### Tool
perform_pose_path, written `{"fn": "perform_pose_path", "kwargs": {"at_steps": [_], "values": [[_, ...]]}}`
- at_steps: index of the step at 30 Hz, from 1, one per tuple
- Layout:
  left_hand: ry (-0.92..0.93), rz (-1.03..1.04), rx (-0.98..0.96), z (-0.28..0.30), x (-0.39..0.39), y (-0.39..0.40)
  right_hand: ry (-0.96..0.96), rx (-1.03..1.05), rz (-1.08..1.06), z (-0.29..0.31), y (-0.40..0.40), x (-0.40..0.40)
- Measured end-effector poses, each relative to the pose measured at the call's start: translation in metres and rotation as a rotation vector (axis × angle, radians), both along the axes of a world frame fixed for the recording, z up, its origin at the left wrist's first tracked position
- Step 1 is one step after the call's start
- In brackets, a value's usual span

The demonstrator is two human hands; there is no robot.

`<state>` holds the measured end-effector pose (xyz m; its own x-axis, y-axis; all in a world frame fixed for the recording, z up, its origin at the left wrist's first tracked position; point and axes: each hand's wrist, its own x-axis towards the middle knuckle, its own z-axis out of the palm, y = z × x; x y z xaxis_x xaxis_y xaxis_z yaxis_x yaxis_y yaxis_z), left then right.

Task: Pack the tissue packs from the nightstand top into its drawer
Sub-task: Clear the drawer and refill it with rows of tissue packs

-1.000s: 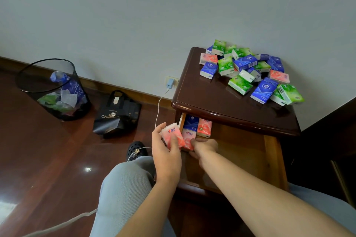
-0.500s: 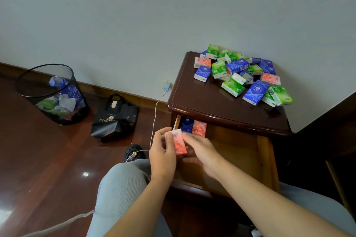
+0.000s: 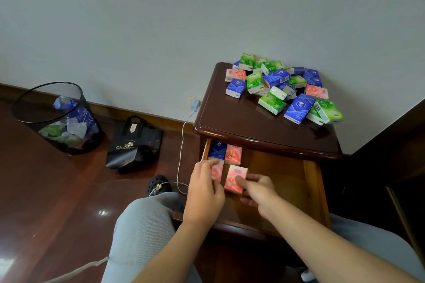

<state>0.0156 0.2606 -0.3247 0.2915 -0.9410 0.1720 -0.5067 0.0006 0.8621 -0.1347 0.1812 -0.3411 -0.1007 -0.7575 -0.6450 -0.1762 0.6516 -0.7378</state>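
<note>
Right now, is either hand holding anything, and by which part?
The right hand grips a pink tissue pack by its lower right edge, over the open drawer. The left hand rests on another pink pack; a grip cannot be told.

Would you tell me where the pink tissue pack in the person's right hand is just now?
In the head view, the pink tissue pack is inside the open drawer, left of centre, just in front of the blue pack and another pink pack.
</note>
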Motion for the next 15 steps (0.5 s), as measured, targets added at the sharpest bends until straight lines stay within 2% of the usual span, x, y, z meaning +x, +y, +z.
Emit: {"fn": "perform_pose_path", "kwargs": {"at_steps": [3,5,10,15], "values": [[-0.362,0.008,0.07,-0.002,-0.004,-0.001,0.017,0.008,-0.016,-0.011,-0.003,0.004],[-0.48,-0.016,0.211,-0.001,-0.005,-0.004,0.041,-0.021,-0.031,-0.015,-0.006,0.009],[-0.654,-0.187,0.348,-0.003,-0.008,-0.008,0.021,-0.042,-0.055,-0.019,-0.011,0.016],[-0.672,-0.207,0.485,-0.005,-0.01,-0.012,0.078,-0.102,-0.015,-0.018,-0.017,0.021]]}}
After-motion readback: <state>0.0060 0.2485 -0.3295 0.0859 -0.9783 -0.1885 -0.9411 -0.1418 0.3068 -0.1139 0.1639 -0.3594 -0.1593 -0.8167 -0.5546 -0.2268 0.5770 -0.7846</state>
